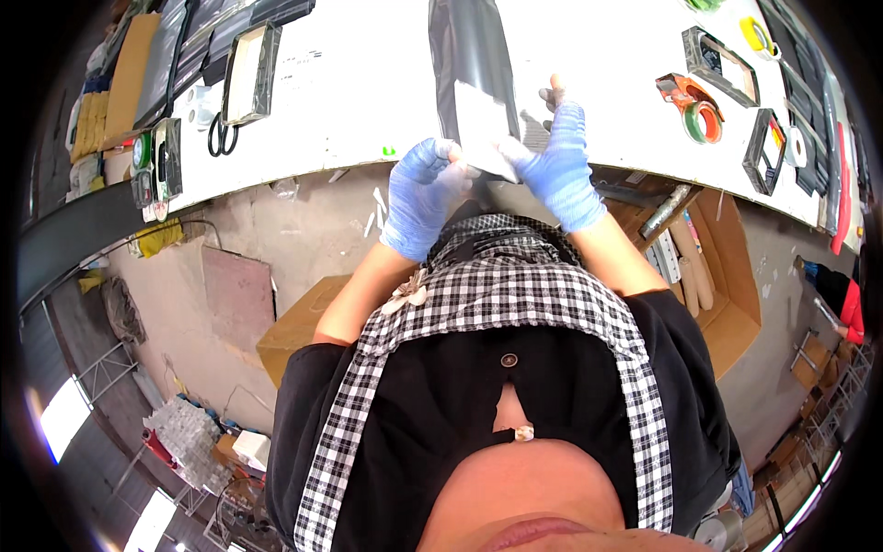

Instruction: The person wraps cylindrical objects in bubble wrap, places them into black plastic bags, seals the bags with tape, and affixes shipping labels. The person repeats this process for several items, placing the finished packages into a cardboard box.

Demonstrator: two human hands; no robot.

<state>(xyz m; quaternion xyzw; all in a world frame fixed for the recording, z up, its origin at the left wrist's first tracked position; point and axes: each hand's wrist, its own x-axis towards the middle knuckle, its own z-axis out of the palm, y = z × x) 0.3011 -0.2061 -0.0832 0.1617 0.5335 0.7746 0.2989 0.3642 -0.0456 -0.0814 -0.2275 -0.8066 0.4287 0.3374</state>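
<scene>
your left hand [425, 189] and right hand [558, 166], both in blue gloves, met at the near edge of the white table [359, 101]. between them you held a white card [486, 129], which lay against the lower end of a dark glossy pouch [471, 55] stretching away from you across the table. your left fingers were curled shut, pinching the card's near left corner; your right fingers were closed on its right edge, with the bare fingertips poking up past the glove. the card sat just over the table's near edge, tilted, its far end overlapping the pouch.

left of the pouch, well apart, black scissors [221, 136] lay near the table's edge, and just beyond them stood a flat tray [248, 74] with a pale inside. right of the pouch, an orange tape dispenser [694, 106] with a green roll rested on the table, with a small dark framed box [722, 66] just beyond it and another box [763, 152] to its right. a yellow tape roll [757, 35] sat further off from the pouch on that side.

below the table's edge, to the right of your right hand, an open cardboard box [727, 276] stood on the floor with rolled tubes inside.
</scene>
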